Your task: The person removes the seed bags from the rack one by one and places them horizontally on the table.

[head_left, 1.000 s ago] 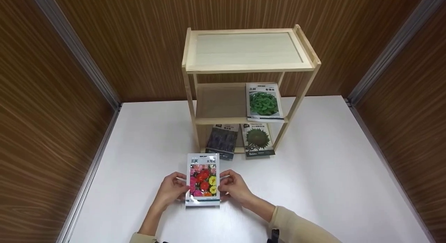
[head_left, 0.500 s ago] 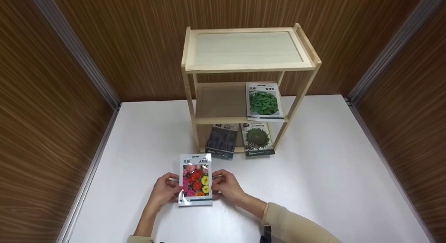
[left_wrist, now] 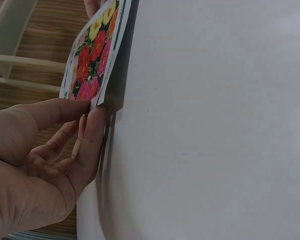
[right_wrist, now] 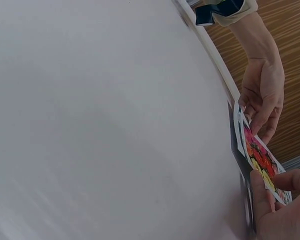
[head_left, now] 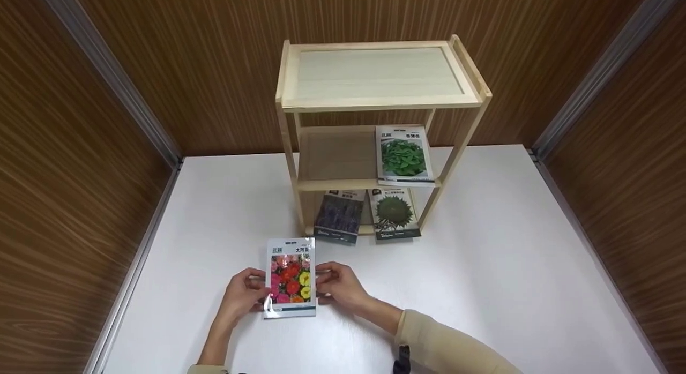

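Observation:
A flower seed packet (head_left: 291,277) with red, pink and yellow blooms faces up, low over the white table in front of the shelf. My left hand (head_left: 241,294) pinches its left edge between thumb and fingers. On the opposite edge, my right hand (head_left: 343,288) grips it the same way. The left wrist view has the packet (left_wrist: 95,55) tilted, with a dark gap beneath it. Thumb and fingers of the right hand (right_wrist: 287,212) meet at its edge in the right wrist view. Whether its lower edge touches the table, I cannot tell.
Behind the hands stands a three-tier wooden shelf (head_left: 380,105). A green-leaf seed packet (head_left: 403,157) lies on its middle tier, at the right. On the bottom tier a purple-flower packet (head_left: 340,216) and a sunflower packet (head_left: 395,213) jut over the front edge. Wood-grain walls surround the table (head_left: 482,256).
Both hands have carried the flower seed packet to the left, away from under the shelf's middle. Their hold on its two edges is unchanged. The packets on the shelf stay put.

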Demonstrator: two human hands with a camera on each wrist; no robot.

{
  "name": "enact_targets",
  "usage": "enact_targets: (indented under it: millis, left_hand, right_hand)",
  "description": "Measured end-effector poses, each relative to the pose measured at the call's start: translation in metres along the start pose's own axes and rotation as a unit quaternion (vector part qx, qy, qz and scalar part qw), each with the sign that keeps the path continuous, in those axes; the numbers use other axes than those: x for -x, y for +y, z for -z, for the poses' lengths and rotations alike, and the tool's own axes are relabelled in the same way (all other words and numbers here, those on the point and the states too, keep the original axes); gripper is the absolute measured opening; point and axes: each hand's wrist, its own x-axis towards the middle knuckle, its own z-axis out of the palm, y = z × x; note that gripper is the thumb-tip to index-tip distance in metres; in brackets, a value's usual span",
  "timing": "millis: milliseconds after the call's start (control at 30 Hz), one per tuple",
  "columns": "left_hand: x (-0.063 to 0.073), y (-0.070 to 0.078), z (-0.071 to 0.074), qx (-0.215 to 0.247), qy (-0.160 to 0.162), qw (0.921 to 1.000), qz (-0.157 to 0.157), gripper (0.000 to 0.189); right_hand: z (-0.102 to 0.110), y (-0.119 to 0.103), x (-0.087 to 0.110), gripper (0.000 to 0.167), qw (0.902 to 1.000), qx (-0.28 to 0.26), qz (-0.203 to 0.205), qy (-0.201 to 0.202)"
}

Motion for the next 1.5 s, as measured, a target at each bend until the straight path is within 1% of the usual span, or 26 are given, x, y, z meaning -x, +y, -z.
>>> enact_targets:
  millis: [200, 467, 633, 933, 1133, 1367, 1500]
  left_hand:
    - [0.0, -0.001, 0.005, -0.005, 0.003, 1.0, -0.001, 0.037]
    - [0.001, -0.003, 0.012, -0.023, 0.011, 0.9997, 0.006, 0.038]
    - [0.002, -0.004, 0.017, -0.035, 0.019, 0.9992, 0.005, 0.039]
    - [0.002, -0.006, 0.025, -0.059, 0.027, 0.9978, 0.015, 0.041]
    - [0.003, -0.005, 0.032, -0.065, 0.031, 0.9972, 0.02, 0.042]
    - [0.003, -0.007, 0.039, -0.076, 0.032, 0.9963, 0.027, 0.042]
    - [0.003, -0.009, 0.043, -0.089, 0.036, 0.995, 0.025, 0.042]
  right_hand:
    - [-0.004, -0.001, -0.001, 0.053, 0.9998, -0.006, -0.016, -0.008]
    - [-0.012, 0.001, -0.005, 0.05, 0.9998, 0.009, -0.006, -0.017]
    - [-0.018, 0.002, -0.007, 0.049, 0.9997, 0.015, -0.004, -0.02]
    - [-0.026, 0.0, -0.011, 0.048, 0.9991, 0.031, -0.006, -0.027]
    - [-0.032, 0.0, -0.015, 0.047, 0.9989, 0.028, -0.014, -0.036]
    - [-0.039, -0.001, -0.02, 0.045, 0.9985, 0.039, -0.02, -0.034]
    - [-0.045, -0.002, -0.02, 0.044, 0.9982, 0.045, -0.02, -0.034]
